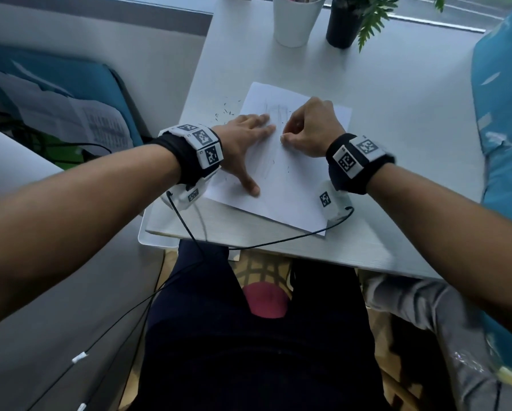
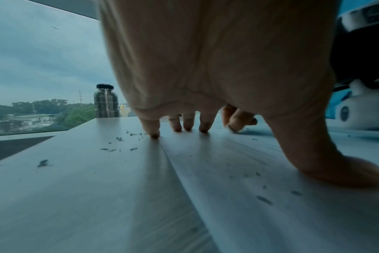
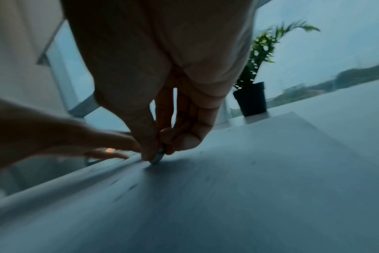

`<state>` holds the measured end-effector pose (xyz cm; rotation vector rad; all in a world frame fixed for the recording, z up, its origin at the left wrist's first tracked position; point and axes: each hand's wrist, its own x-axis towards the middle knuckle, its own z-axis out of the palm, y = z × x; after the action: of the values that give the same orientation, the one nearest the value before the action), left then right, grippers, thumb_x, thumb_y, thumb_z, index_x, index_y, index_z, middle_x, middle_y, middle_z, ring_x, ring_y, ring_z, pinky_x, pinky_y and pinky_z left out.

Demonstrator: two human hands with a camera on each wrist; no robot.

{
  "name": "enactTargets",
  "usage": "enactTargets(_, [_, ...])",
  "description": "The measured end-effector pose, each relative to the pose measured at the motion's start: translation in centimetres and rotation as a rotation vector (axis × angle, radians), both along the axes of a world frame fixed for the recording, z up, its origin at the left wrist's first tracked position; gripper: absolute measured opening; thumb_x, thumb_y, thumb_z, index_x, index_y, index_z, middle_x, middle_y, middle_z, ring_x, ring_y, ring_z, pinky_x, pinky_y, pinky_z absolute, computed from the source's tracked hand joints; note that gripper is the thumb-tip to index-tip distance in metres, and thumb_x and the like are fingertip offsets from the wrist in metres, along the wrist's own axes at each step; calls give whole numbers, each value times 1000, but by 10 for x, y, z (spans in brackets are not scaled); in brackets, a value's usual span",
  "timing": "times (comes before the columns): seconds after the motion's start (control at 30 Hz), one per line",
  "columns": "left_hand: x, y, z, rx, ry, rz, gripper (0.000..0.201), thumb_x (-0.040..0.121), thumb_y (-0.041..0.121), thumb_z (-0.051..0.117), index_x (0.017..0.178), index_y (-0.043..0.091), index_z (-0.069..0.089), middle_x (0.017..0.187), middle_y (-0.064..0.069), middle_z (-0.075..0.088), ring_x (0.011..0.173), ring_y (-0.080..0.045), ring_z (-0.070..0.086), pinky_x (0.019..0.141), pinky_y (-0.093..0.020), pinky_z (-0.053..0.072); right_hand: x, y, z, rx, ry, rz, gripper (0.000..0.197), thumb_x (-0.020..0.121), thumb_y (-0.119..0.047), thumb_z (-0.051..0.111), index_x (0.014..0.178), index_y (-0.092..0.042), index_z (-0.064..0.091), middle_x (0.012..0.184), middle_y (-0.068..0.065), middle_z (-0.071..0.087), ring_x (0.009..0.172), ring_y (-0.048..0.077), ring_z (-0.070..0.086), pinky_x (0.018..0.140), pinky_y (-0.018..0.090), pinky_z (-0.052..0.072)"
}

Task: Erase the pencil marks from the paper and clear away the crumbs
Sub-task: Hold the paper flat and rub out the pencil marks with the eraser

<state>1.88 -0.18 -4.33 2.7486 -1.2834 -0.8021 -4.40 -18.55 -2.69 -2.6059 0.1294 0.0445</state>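
Observation:
A white sheet of paper (image 1: 296, 185) with faint grey pencil marks (image 1: 274, 114) lies on the white table (image 1: 397, 137). My left hand (image 1: 249, 140) lies flat on the sheet's left part, fingers spread and straight, thumb (image 2: 344, 169) pressing down. My right hand (image 1: 305, 129) pinches a small eraser (image 3: 157, 157) between thumb and fingers, its tip touching the paper just right of my left fingertips. Dark eraser crumbs (image 1: 226, 109) lie on the table beyond the sheet's left edge, and eraser crumbs (image 2: 264, 199) also dot the paper.
A white cup (image 1: 296, 19) and a black pot with a green plant (image 1: 346, 25) stand at the table's far edge. A metal bottle (image 2: 106, 101) shows by the window. Blue fabric (image 1: 504, 129) lies along the right side. Cables (image 1: 249, 247) hang off the near edge.

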Motion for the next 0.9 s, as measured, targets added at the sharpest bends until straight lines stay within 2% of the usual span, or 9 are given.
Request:
enactTargets(0.07, [2,-2,-1,22,-6,-16,149,46,78,79,158,26,-2,165,1,-11,152,-21,-8,124,-44,5,-18,14,-3,-5,29,102,8,74,-19,74,77,-13,78,69,0,71,66,12,62,77,28,55])
enactTargets(0.2, [1,-2,1,41,-18,-39,148,50,77,78,158,23,-6,165,-2,-15,151,-22,-11,123,-37,-3,-41,31,3,-26,100,305,8,73,-17,73,76,-11,78,71,2,74,64,16,66,72,27,54])
enactTargets(0.33, [-2,-2,2,27,-19,-42,145,53,74,80,159,22,-4,165,-4,-13,152,-24,-9,120,-35,-4,-1,5,11,-16,19,97,13,73,-19,72,79,-10,79,74,6,74,69,19,68,80,31,55])
enactTargets(0.4, [-1,-2,3,29,-21,-42,145,52,74,80,158,22,-5,165,-4,-13,152,-24,-9,119,-34,-4,-8,13,7,-22,16,121,11,73,-17,71,76,-9,78,71,6,73,67,21,67,79,31,54])
enactTargets(0.5, [0,-3,3,53,-36,-60,147,52,76,78,158,21,-8,165,-4,-16,152,-24,-10,122,-38,-2,-43,32,4,5,124,287,4,73,-13,73,73,-11,76,63,-3,68,58,13,63,67,15,49])
enactTargets(0.57, [-1,-2,2,65,-38,-67,147,52,77,77,158,21,-8,165,-3,-16,152,-23,-10,123,-42,0,-34,25,7,-3,133,274,6,73,-15,73,75,-12,78,66,-2,71,60,13,65,62,8,45])
enactTargets(0.7, [-1,-1,3,66,-33,-48,146,51,77,78,158,26,-7,165,1,-15,152,-20,-9,122,-52,1,7,1,11,-27,24,106,12,72,-20,72,78,-11,79,74,5,74,65,14,65,80,25,53])
enactTargets(0.77, [-1,-1,2,75,-36,-50,147,51,78,77,158,26,-9,164,1,-17,152,-20,-9,121,-55,0,-8,14,8,-8,44,168,9,71,-15,72,75,-10,78,70,5,73,62,15,65,74,27,55])
enactTargets(0.9, [0,0,0,75,-15,-55,148,50,79,76,157,27,-12,164,3,-20,151,-19,-12,120,-58,-1,-40,30,8,5,147,308,7,71,-16,75,76,-12,79,69,0,73,61,12,66,66,20,53])
